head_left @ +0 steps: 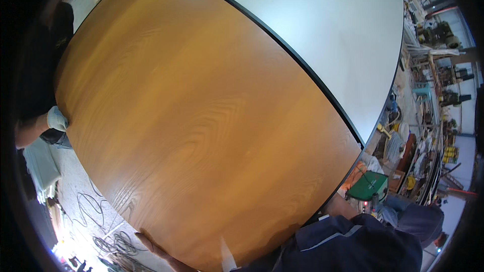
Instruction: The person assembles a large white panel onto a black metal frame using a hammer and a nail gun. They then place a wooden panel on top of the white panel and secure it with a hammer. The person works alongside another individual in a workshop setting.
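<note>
A large brown wood-grain board [201,121] with a dark edge fills most of the view. At its lower left edge, my left hand [146,242] is closed over the rim; most of the fingers are hidden. My right hand [339,206] is by the board's right edge, where only some skin shows beside a dark sleeve; its fingers are hidden. Beyond the board lies a pale white panel [327,30], with a black strip [282,43] along the border between them. On the far left, another person's gloved hand [56,119] touches the board's edge.
Black cables [118,242] lie coiled on the floor at lower left. Near the board's right corner stands a green box [368,185]. Tools, long strips and a teal stool [422,90] crowd the right side. A person in dark clothes [48,60] stands at left.
</note>
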Demonstrator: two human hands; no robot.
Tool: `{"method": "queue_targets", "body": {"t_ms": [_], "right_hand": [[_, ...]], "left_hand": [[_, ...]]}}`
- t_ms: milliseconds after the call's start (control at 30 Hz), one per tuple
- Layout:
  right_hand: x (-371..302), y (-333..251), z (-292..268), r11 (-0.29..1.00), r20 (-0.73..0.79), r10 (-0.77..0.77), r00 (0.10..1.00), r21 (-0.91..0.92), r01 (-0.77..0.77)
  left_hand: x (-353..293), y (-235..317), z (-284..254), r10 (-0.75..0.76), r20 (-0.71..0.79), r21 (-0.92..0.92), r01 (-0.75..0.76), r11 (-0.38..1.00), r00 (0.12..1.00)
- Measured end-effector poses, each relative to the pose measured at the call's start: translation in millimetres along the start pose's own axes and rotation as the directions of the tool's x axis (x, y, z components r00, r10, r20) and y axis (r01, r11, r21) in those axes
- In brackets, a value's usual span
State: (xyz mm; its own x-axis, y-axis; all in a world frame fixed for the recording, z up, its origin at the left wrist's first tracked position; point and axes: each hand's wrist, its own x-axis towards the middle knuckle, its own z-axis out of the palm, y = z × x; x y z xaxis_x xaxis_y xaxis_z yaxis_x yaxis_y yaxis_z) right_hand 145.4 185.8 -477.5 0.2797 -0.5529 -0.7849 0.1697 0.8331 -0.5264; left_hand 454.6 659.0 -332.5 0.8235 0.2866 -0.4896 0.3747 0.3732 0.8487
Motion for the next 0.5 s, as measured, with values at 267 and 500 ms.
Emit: {"method": "queue_targets", "body": {"t_ms": [267, 500], "right_hand": [[9.2, 10.2, 6.3, 0.996, 0.020, 0.053, 0.998, 0.064, -0.054], [5.6, 12.1, 5.8, 0.991, 0.007, 0.088, 0.996, 0.101, -0.088]], "left_hand": [[-18.0, 16.6, 19.2, -0.015, -0.126, 0.243, 0.046, 0.969, 0.992], [-36.0, 13.1, 25.1, -0.011, -0.171, 0.389, 0.078, 0.918, 0.985]]}}
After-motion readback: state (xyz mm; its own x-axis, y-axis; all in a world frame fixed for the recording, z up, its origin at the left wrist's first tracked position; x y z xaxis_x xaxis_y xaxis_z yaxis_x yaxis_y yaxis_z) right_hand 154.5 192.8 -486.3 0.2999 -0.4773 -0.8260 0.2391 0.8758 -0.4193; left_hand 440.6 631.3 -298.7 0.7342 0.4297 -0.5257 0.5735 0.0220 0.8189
